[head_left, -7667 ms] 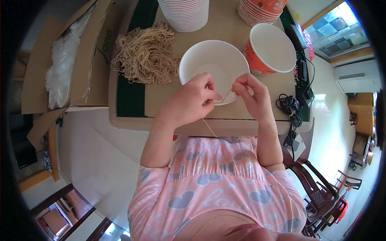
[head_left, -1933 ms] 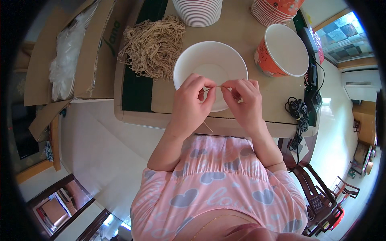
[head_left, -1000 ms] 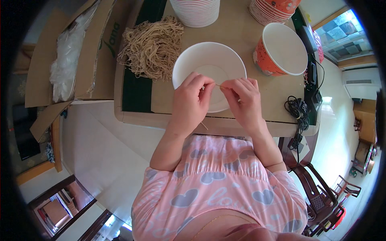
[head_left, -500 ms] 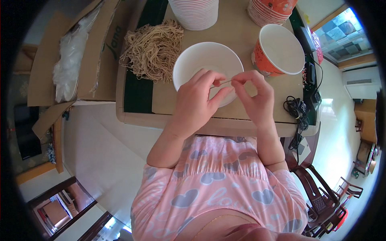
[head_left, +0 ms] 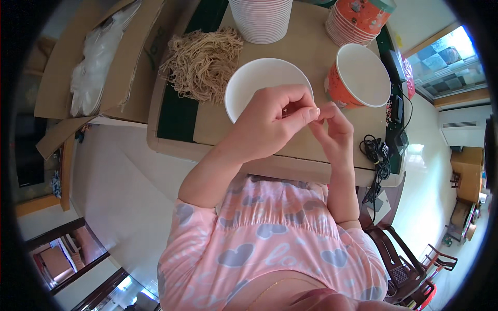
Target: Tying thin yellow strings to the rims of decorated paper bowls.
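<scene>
My left hand (head_left: 272, 124) and my right hand (head_left: 335, 133) meet fingertip to fingertip over the near right rim of a white paper tub (head_left: 241, 85). Both are closed in a pinch. The thin string between them is almost wholly hidden by my fingers now; it showed stretched between the hands half a second earlier. Left of this tub lies a loose heap of tan string (head_left: 204, 65). To its right, apart from my hands, stands an orange-patterned paper tub (head_left: 345, 94) with a white inside, tilted in view.
A tall stack of white tubs (head_left: 261, 23) and a stack of orange tubs (head_left: 357, 20) stand at the back. Left of the table is an open cardboard box (head_left: 122, 62) with clear plastic (head_left: 96, 78) inside. Black cables (head_left: 381, 155) hang over the right edge; a wooden chair (head_left: 397, 256) stands beyond.
My left hand has moved right and its fingers have closed up against my right fingertips. The string has gone from view between them. The whole view has shifted slightly.
</scene>
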The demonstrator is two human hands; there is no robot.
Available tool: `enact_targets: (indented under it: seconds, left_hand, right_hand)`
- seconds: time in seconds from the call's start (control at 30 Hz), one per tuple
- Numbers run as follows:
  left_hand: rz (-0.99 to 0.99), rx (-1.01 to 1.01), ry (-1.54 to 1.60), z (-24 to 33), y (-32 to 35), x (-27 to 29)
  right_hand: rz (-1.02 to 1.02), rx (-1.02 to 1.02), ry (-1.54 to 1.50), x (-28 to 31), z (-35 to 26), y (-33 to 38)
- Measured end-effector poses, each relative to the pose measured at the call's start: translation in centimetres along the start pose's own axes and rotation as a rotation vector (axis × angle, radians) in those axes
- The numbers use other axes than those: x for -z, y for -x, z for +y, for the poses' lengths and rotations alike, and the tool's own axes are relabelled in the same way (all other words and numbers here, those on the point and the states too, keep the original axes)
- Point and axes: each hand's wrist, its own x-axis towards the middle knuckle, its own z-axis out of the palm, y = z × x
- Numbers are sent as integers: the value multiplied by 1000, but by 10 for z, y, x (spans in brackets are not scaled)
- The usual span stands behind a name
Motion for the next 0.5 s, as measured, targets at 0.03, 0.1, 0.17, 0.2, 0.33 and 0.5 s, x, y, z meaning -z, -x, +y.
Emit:
enact_targets:
  seconds: [0.03, 0.1, 0.17, 0.2, 0.33, 0.5]
  left_hand:
    - [7, -13, 41, 3, 0, 0]
    - [19, -25, 80, 11, 1, 1]
    - [0, -44, 130, 19, 1, 1]
    - [-2, -45, 128, 21, 1, 1]
    - [-14, -81, 208, 22, -2, 1]
    - [-16, -103, 261, 15, -5, -1]
  right_hand:
    - [3, -13, 16, 0, 4, 2]
    - [3, -25, 29, -2, 7, 4]
    - [32, 2, 86, -5, 8, 5]
    - [34, 3, 86, -5, 9, 4]
    - [59, 24, 221, -4, 17, 2]
    - [24, -18, 212, -2, 24, 5]
